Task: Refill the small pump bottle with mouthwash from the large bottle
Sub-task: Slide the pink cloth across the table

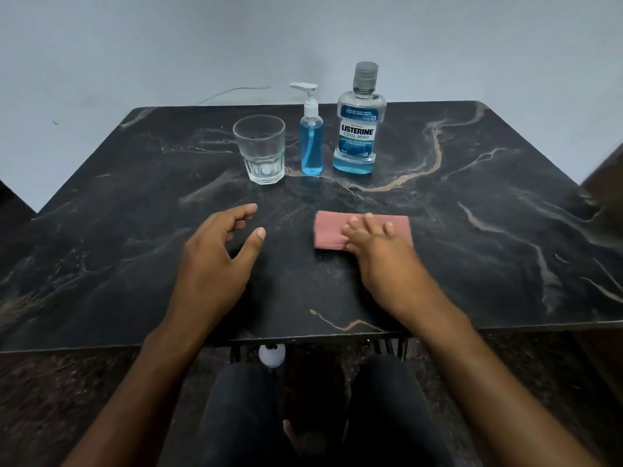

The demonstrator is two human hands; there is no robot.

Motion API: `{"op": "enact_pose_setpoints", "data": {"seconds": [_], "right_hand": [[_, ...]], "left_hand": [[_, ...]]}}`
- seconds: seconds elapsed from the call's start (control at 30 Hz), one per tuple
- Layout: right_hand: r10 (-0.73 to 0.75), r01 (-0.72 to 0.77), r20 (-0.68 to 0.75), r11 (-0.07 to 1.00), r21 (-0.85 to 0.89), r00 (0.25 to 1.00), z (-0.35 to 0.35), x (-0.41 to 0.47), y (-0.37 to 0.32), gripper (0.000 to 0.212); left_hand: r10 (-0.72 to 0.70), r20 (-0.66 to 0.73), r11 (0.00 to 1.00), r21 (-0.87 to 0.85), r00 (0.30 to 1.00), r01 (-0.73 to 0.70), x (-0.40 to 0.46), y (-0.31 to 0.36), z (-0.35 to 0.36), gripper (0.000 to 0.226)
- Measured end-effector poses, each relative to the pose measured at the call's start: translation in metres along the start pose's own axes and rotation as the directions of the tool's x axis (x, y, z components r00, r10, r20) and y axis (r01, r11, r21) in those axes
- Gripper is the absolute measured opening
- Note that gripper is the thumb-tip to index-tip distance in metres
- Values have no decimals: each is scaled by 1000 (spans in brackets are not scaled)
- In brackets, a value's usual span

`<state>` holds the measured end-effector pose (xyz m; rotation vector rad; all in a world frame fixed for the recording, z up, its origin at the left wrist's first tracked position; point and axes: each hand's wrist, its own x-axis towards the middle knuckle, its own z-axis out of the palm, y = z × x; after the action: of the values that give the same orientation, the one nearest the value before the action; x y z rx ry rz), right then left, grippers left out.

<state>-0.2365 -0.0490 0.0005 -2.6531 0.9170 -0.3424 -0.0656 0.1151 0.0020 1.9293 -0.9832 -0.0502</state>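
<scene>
The small pump bottle (312, 143), holding blue liquid and capped by a white pump, stands upright at the back of the dark marble table (472, 230). Just right of it stands the large Listerine bottle (360, 129), grey cap on, with blue mouthwash low in its base. My left hand (219, 254) hovers over the table's front middle, fingers loosely spread, holding nothing. My right hand (374, 244) lies with straight fingers on a folded pink cloth (330, 230). Both hands are well short of the bottles.
An empty clear glass (260, 150) stands left of the pump bottle. A pale wall with a thin wire rises behind the table. My legs and a small white object (271, 354) show under the table's front edge.
</scene>
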Motion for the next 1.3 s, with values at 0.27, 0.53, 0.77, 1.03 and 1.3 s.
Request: {"op": "enact_pose_setpoints", "data": {"seconds": [0.27, 0.53, 0.77, 1.03, 1.3], "right_hand": [[-394, 377, 171, 918, 126, 903, 18, -18, -48, 43], [35, -36, -14, 996, -78, 999, 6, -25, -3, 52], [-500, 488, 250, 865, 112, 829, 30, -32, -74, 53], [-22, 22, 64, 1000, -2, 998, 8, 63, -18, 30], [-502, 498, 166, 865, 64, 849, 36, -10, -84, 41]], "left_hand": [[28, -38, 1000, 3, 999, -28, -21, 7, 2, 28], [-34, -76, 999, -18, 997, 33, -40, -3, -13, 31], [-11, -118, 1000, 4, 993, 11, -31, 0, -23, 31], [-156, -63, 987, 14, 986, 157, -6, -7, -21, 36], [-117, -140, 991, -77, 983, 107, -3, -6, -29, 34]]}}
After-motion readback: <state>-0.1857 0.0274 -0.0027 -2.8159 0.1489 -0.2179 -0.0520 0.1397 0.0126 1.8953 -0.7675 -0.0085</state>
